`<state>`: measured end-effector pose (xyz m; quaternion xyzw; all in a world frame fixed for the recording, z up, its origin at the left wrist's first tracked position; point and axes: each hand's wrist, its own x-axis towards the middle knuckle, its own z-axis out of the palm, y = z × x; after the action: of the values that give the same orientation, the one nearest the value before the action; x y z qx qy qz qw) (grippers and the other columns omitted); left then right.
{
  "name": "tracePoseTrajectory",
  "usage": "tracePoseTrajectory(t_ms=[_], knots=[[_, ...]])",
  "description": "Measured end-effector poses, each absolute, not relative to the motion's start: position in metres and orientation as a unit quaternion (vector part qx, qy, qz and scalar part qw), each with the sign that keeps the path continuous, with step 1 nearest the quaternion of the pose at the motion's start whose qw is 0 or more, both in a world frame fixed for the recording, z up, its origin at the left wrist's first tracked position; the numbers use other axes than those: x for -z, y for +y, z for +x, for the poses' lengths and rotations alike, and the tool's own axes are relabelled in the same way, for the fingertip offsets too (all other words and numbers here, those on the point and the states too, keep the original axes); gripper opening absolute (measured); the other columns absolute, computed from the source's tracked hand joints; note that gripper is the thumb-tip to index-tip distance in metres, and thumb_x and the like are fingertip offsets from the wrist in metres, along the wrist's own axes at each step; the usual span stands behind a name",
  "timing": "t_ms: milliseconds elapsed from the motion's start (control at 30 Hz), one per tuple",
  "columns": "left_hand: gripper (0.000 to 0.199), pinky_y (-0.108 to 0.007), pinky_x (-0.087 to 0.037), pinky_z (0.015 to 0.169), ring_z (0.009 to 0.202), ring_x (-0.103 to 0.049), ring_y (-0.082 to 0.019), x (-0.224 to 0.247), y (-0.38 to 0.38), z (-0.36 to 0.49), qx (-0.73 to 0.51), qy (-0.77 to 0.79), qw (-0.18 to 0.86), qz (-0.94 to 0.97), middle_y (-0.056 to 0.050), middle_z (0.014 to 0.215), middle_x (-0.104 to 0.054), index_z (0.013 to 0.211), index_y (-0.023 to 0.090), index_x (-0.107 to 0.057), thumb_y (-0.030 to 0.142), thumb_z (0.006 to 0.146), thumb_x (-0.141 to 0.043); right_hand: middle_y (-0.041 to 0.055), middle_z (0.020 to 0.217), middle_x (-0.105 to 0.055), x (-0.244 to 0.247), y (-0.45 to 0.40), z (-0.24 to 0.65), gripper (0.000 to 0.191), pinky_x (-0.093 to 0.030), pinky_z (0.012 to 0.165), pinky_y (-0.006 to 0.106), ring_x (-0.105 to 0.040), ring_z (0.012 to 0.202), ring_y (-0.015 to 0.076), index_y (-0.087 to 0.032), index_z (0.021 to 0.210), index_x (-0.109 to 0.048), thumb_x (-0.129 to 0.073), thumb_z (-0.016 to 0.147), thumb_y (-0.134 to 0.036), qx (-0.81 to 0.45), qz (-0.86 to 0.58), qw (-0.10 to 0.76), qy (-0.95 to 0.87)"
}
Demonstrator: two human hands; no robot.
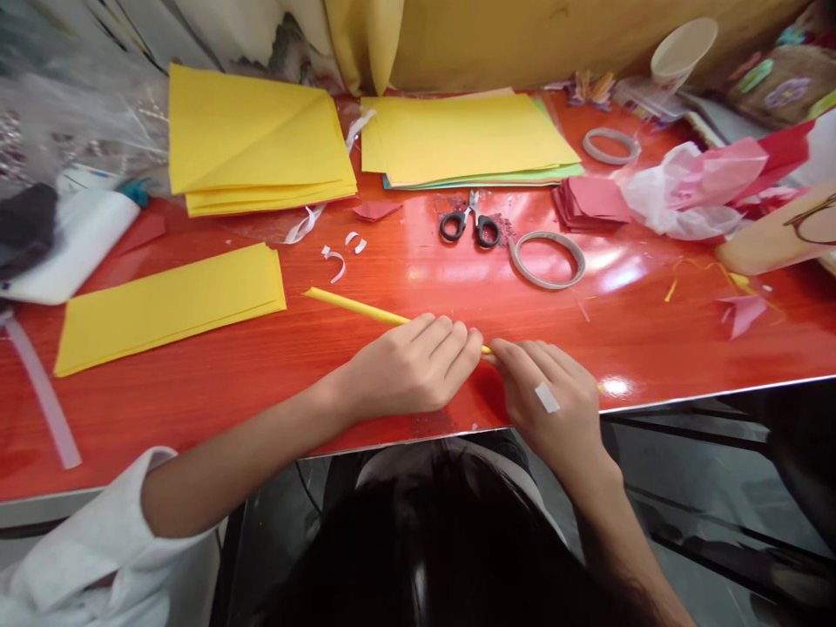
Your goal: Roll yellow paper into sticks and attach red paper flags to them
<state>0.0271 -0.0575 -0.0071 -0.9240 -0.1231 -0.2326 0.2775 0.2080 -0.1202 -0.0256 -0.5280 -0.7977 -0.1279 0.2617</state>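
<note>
Tube [359,306] in left [421,366] and seemingly right hand [555,396]

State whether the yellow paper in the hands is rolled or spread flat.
Rolled: the yellow paper forms a thin stick, gripped by left hand and right hand.

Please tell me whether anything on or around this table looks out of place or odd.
A small white patch sits on the back of the right hand, an unusual spot, though possibly deliberate. Dark specks lie scattered around the scissors, like a small spill. White curled scraps lie loose nearby, like litter.
</note>
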Motion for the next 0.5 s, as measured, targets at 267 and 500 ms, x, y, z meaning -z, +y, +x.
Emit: tracePoseTrajectory(t_ms=[267,500], knots=[[0.028,-0.033,-0.05,0.08,0.091,-0.062,-0.019,0.003,-0.036,0.017,0.204,-0.156,0.223,-0.941,-0.009,0.102,-0.066,0.115,0.006,-0.052,0.012,0.091,-0.04,0.0006,0.068,-0.063,0.025,-0.119,0.217,0.012,-0.034,0.05,0.021,-0.055,0.057,0.0103,-0.017,0.087,-0.057,-0.046,0.089,-0.018,0.063,-0.584,0.276,-0.761],[0.024,-0.026,-0.048,0.071,0.079,-0.061,-0.014,0.006,-0.026,0.01,0.247,-0.195,0.064,-0.947,-0.005,0.086,-0.067,0.098,0.011,-0.06,0.01,0.09,-0.037,-0.0046,0.056,-0.055,0.013,-0.113,0.226,0.016,-0.034,0.049,0.02,-0.052,0.048,0.0087,-0.019,0.093,-0.055,-0.042,0.092,-0.027,-0.089,-0.604,0.243,-0.754]])
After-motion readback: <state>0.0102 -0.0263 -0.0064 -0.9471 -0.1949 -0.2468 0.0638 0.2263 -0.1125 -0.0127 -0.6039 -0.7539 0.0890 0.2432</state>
